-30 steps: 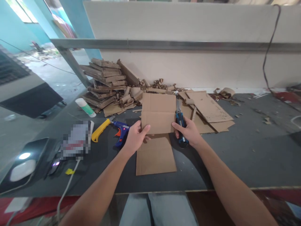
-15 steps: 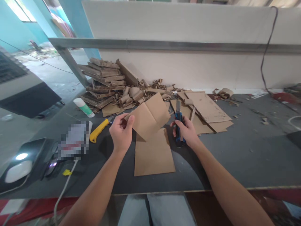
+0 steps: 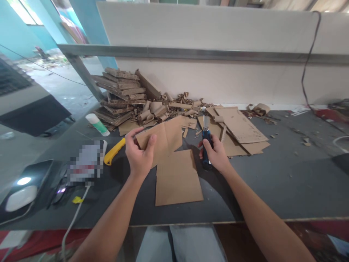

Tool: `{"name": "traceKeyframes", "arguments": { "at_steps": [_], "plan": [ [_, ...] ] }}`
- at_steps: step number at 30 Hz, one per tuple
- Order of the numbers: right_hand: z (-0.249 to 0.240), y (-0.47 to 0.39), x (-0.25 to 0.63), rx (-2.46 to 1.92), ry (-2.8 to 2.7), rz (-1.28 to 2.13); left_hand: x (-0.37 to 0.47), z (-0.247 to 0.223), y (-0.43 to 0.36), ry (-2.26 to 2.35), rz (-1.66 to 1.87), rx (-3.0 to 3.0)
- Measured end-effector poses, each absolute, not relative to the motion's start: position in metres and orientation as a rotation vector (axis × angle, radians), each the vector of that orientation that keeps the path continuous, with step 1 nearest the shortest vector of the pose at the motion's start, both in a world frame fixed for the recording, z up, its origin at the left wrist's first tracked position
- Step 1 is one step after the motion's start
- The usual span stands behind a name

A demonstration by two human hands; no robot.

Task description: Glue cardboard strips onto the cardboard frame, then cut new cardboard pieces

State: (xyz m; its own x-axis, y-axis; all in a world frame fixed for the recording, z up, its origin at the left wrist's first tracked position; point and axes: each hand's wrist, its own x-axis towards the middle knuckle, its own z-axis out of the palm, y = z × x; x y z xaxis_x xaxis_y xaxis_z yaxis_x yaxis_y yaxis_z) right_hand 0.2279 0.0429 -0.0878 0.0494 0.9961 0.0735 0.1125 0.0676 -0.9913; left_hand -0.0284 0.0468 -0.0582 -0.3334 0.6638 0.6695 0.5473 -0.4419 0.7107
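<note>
A creased piece of cardboard (image 3: pixel 166 138) is gripped at its left edge by my left hand (image 3: pixel 140 151), thumb in front and fingers behind. It is tilted above the table. Closed around the blue and black handle of a utility knife (image 3: pixel 206 145) is my right hand (image 3: pixel 216 153), with the metal blade pointing away from me. Between my hands a flat cardboard sheet (image 3: pixel 178 180) lies on the dark table, its upper left part covered by the held piece. A yellow-handled cutter (image 3: pixel 114 151) rests just left of my left hand.
Stacked corrugated cardboard (image 3: pixel 122 87) stands at the back left, beside curled scraps (image 3: pixel 158 109). More cardboard sheets (image 3: pixel 240 123) lie behind my right hand. At left are a glue stick (image 3: pixel 97 124), a white cable (image 3: pixel 77 211) and a white mouse (image 3: pixel 21 199). A wall panel (image 3: pixel 204 80) bounds the back.
The held cardboard has swung left and lower, turning in my left hand and uncovering scraps behind it. My right hand and the knife have shifted only slightly.
</note>
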Motion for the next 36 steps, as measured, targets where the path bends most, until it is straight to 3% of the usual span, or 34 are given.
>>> {"name": "traceKeyframes", "arguments": {
  "at_steps": [6, 16, 21, 36],
  "plan": [
    [-0.08, 0.035, 0.227, -1.297, -1.326, 1.004, -0.029, -0.063, 0.044, 1.691, 1.736, 1.901],
    [-0.017, 0.0, 0.183, -1.53, -1.93, 0.651, -0.02, -0.064, 0.037, 1.694, 1.714, 1.809],
    [-0.015, -0.001, 0.171, -1.58, -2.031, 0.509, -0.019, -0.063, 0.037, 1.703, 1.705, 1.777],
    [-0.011, -0.002, 0.168, -1.645, -2.066, 0.504, -0.016, -0.059, 0.037, 1.702, 1.703, 1.814]
  ]
}}
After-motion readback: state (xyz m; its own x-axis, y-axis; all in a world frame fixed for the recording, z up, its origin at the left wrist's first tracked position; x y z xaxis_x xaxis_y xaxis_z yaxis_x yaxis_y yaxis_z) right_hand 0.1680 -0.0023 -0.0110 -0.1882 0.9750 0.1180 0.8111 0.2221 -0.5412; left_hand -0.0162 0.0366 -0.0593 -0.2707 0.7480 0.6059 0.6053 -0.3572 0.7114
